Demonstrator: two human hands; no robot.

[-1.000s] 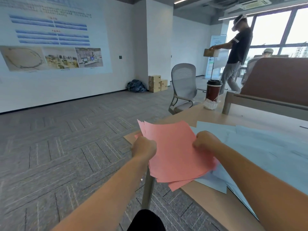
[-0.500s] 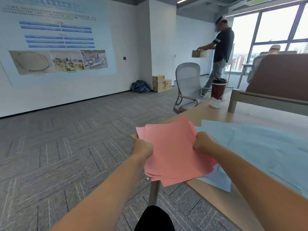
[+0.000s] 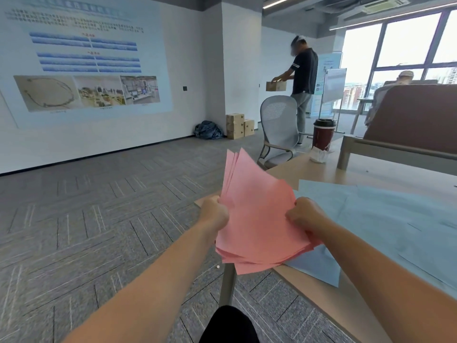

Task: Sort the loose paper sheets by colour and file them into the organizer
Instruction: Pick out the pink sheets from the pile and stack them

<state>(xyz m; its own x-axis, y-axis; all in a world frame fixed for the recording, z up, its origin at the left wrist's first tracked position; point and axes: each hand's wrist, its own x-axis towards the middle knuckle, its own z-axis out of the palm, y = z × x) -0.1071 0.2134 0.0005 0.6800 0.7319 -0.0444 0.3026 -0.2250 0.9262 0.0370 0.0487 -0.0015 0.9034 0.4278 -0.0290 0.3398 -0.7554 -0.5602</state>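
Observation:
A stack of pink paper sheets (image 3: 257,214) is held up on edge over the near corner of the wooden table (image 3: 329,169), its far end tilted upward. My left hand (image 3: 214,212) grips the stack's left edge and my right hand (image 3: 305,214) grips its right edge. Several pale blue sheets (image 3: 385,219) lie spread flat on the table to the right of the stack, one corner hanging past the table's front edge. No organizer shows in this view.
A dark red paper cup (image 3: 323,133) and a crumpled white tissue (image 3: 319,154) sit at the table's far end beside a brown partition (image 3: 415,117). A grey mesh chair (image 3: 279,134) stands beyond the table. A person (image 3: 303,80) holding a cardboard box stands farther back.
The pink stack has been raised from nearly flat to a steeper upright tilt between both hands. The view has swung left, and the person in the background has walked left.

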